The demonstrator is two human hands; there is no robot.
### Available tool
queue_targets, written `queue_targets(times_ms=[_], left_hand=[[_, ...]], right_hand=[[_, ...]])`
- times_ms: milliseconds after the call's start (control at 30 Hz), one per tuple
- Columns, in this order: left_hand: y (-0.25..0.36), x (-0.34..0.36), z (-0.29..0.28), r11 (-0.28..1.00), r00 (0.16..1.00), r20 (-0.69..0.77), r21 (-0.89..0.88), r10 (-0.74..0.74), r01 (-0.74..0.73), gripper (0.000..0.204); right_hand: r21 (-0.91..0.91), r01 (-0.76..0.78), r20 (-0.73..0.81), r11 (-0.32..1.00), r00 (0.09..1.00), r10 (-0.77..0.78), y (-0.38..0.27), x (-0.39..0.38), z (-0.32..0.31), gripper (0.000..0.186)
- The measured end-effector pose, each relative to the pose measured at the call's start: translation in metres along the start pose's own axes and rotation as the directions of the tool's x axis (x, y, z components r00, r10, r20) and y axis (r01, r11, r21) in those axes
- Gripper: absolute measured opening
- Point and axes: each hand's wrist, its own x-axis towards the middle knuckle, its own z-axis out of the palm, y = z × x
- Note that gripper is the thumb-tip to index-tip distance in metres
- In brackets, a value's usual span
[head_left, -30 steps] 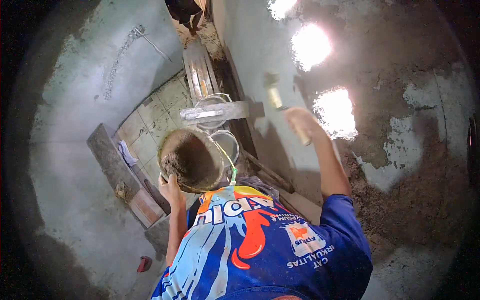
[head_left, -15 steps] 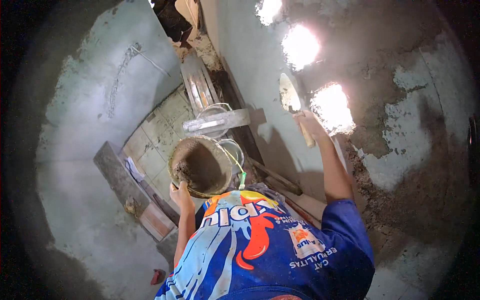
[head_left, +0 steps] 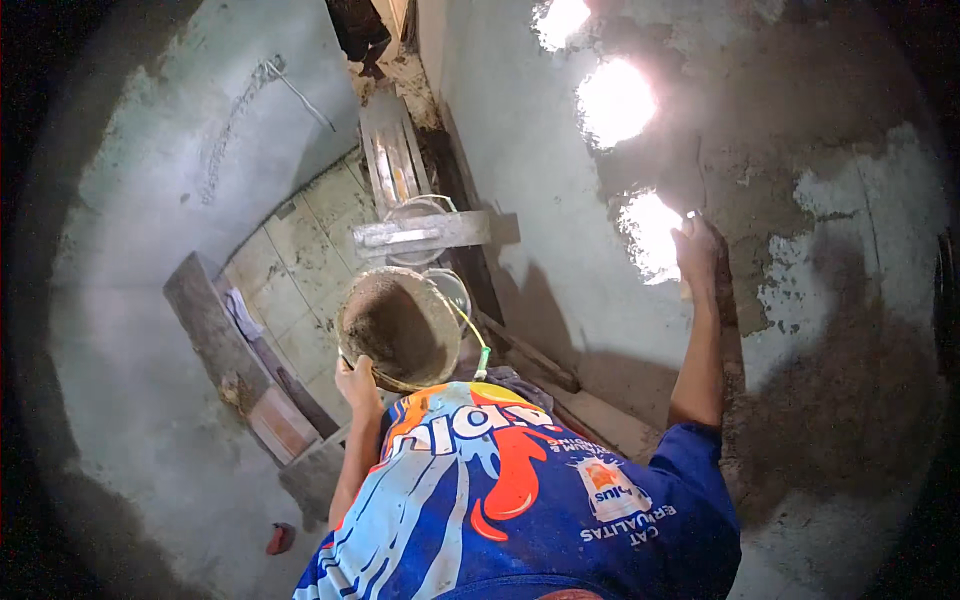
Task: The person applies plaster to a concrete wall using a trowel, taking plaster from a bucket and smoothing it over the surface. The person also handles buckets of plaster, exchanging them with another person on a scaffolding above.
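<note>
My left hand (head_left: 358, 384) is closed on the near left rim of a round bucket (head_left: 440, 345), tilted so that its mouth faces me. Grey-brown wet mortar (head_left: 376, 335) lies inside, toward the left. A yellow cord handle with a green grip (head_left: 484, 361) hangs over its right side. My right hand (head_left: 698, 255) is raised against the wall (head_left: 540, 150) on the right, wrapped round a pointed trowel (head_left: 686, 291). Little of the trowel shows; its blade is mostly hidden by my hand and the glare. Darker, rough mortar (head_left: 755, 175) coats the wall beside it.
Beyond the bucket, a flat metal bar (head_left: 420, 233) lies across another bucket (head_left: 412, 208), with long boards (head_left: 392, 150) behind. A grey block-like ledge (head_left: 215, 315) stands left of the tiled floor (head_left: 280, 270). Timber (head_left: 530, 358) lies along the right wall's foot. Bright light patches glare on that wall.
My right hand has moved right and slightly up with the trowel, whose mortar-loaded blade was plainly visible before. My left hand keeps the bucket; the mortar inside looks lower and smoother.
</note>
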Motion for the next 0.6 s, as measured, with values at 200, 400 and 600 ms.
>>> queue_targets(times_ms=[200,400,600], left_hand=[[-0.026,0.012,-0.006,0.999,1.0,-0.007,0.037,-0.026,0.027,0.025],[-0.044,0.019,-0.01,0.999,0.998,-0.029,-0.018,-0.049,0.048,0.029],[-0.043,0.029,-0.014,0.997,1.0,-0.02,0.074,-0.022,0.023,0.03]], right_hand=[[-0.099,0.256,0.015,0.962,0.967,-0.256,-0.07,-0.034,0.005,0.035],[0.649,-0.453,0.694,0.611,0.681,-0.232,-0.147,-0.015,0.012,0.027],[0.687,-0.236,0.156,0.687,0.972,0.178,-0.114,0.013,0.045,0.018]])
